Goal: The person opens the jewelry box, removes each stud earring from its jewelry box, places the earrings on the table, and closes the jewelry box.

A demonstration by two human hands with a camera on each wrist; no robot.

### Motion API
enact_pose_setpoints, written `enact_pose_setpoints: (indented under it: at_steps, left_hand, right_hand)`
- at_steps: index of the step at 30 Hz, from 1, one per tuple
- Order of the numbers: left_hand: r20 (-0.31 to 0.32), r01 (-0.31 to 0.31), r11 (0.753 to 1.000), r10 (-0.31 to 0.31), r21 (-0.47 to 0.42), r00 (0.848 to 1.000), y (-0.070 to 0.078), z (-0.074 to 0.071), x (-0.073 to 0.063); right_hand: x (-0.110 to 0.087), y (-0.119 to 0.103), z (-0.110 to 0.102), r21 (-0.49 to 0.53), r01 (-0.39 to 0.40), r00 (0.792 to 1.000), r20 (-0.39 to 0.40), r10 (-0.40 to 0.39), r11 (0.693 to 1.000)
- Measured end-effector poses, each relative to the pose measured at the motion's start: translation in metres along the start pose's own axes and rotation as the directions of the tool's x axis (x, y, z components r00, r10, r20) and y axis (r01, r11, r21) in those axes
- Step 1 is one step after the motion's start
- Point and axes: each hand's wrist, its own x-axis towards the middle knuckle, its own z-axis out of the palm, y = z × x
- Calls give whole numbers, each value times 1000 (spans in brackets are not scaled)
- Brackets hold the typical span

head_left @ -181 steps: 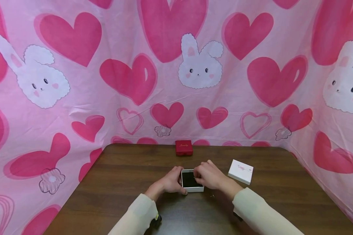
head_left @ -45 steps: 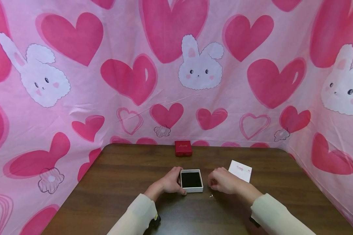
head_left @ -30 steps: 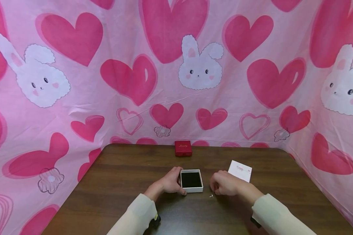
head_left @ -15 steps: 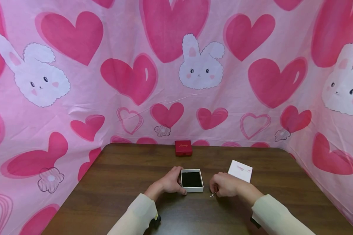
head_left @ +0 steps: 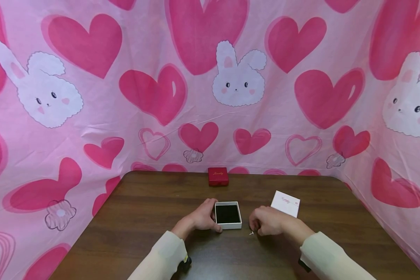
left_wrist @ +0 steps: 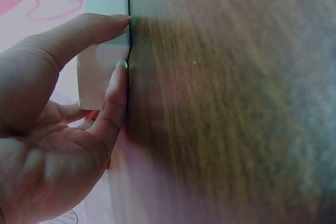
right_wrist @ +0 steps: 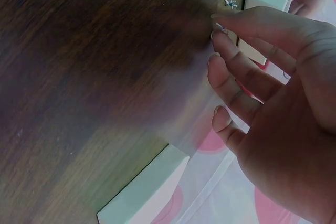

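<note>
A white jewelry box base [head_left: 228,226] with a black pad [head_left: 227,214] inside sits on the table. My left hand [head_left: 203,217] grips its left side, thumb at the near corner and fingers round the far one. Right of the box, my right hand [head_left: 267,220] is low over the table. Its thumb and index fingertip pinch a small shiny silver piece, like an earring [right_wrist: 222,28], mostly hidden by the fingertips. Close by on the table lies a star-shaped silver stud earring [right_wrist: 231,2], also seen as a tiny glint in the head view.
The white box lid [head_left: 286,203] with pink lettering lies beyond my right hand, partly behind it. A small red box [head_left: 218,177] stands at the far edge of the wooden table [head_left: 154,194]. A pink heart-and-bunny cloth [head_left: 196,112] hangs round the table.
My right hand was at the box pad 6 seconds ago. It has since moved right and toward me, down beside the stud earring. My left hand has stayed on the box base.
</note>
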Motion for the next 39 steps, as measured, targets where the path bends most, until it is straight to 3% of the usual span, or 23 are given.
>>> enact_pose_setpoints:
  at_steps: [18,26,39]
  left_hand:
    - [0,-7,1000,7,8,1000,-2,1,1]
    - [4,0,1000,0,6,1000,-3,0,2]
    - [5,-1,1000,1,9,1000,-1,0,1]
  right_hand:
    - [-5,-4,-2,57,-19,1000,21,18,998]
    - [-5,-4,-4,16,25,1000,17,-25,1000]
    - [-6,-4,-13,19,19,1000,10,-20,1000]
